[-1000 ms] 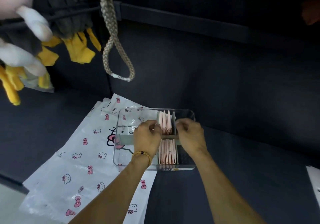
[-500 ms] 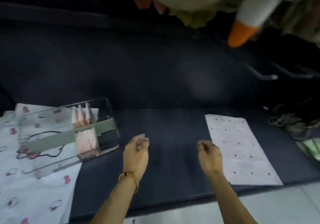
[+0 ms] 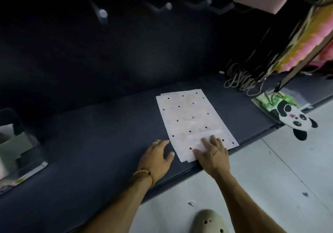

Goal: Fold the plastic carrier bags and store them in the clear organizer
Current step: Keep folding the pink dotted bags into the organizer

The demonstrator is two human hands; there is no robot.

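A stack of flat white carrier bags with black dots (image 3: 191,117) lies on the dark shelf (image 3: 100,142), near its front edge. My right hand (image 3: 211,153) rests flat on the stack's near corner, fingers spread. My left hand (image 3: 156,156) lies open on the shelf just left of the stack, thumb near its edge. The clear organizer (image 3: 19,146) sits at the far left, partly cut off, with a grey divider visible inside.
A panda-print bag (image 3: 292,117) overhangs the shelf edge at the right, beneath hanging cords (image 3: 246,77) and a yellow-pink item (image 3: 310,39). Metal hooks (image 3: 102,13) stick out of the dark back wall. Pale floor and a beige shoe (image 3: 209,222) lie below.
My view swung right, away from the organizer. Both hands left the organizer, opened, and reached the dotted bag stack; my right hand now presses on it.
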